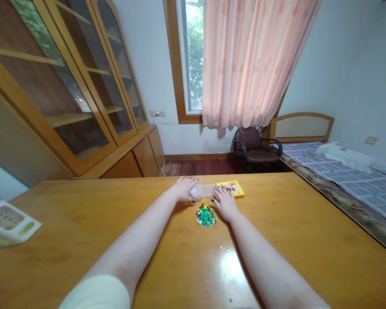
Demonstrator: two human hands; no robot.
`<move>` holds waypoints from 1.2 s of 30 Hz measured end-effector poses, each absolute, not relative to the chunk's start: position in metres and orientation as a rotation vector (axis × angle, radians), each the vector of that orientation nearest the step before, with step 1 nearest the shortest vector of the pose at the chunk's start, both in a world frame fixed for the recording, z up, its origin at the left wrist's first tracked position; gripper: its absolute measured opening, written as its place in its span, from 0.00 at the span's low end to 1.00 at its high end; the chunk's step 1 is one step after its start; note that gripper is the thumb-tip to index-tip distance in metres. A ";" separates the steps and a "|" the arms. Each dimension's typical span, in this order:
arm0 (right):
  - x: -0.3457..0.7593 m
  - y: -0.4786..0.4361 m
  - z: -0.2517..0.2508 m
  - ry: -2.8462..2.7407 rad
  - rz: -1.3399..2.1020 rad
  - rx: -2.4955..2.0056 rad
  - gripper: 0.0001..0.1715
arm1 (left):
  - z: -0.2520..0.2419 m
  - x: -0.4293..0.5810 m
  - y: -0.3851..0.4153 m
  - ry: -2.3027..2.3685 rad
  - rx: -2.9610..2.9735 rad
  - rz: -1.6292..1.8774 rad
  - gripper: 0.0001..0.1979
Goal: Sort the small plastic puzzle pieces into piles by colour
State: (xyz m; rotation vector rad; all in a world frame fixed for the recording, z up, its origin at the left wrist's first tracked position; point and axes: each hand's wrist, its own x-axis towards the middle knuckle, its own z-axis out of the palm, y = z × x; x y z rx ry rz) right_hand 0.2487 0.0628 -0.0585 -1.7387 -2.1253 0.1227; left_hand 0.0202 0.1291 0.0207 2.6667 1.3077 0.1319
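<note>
My left hand and my right hand both rest on a clear plastic bag lying on the wooden table. The left hand's fingers curl over the bag's left end. The right hand's fingertips press on its right end. Just in front of the hands sits a small pile of coloured toy bricks. A yellow box lies flat behind the right hand, touching the bag.
A folded leaflet lies at the table's left edge. Glass-door wooden cabinets line the left wall. Beyond the table stand a dark office chair, a bed on the right, and a window with a pink curtain.
</note>
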 end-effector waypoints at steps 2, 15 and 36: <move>0.249 0.062 -0.058 -2.131 0.117 -1.747 0.28 | 0.020 0.024 0.133 1.370 2.668 0.012 0.41; 0.251 0.063 -0.060 -2.129 0.108 -1.751 0.27 | -0.008 -0.069 0.134 1.643 2.334 0.326 0.35; 0.253 0.065 -0.061 -2.118 0.130 -1.734 0.26 | -0.015 -0.126 0.116 2.072 2.224 -0.040 0.57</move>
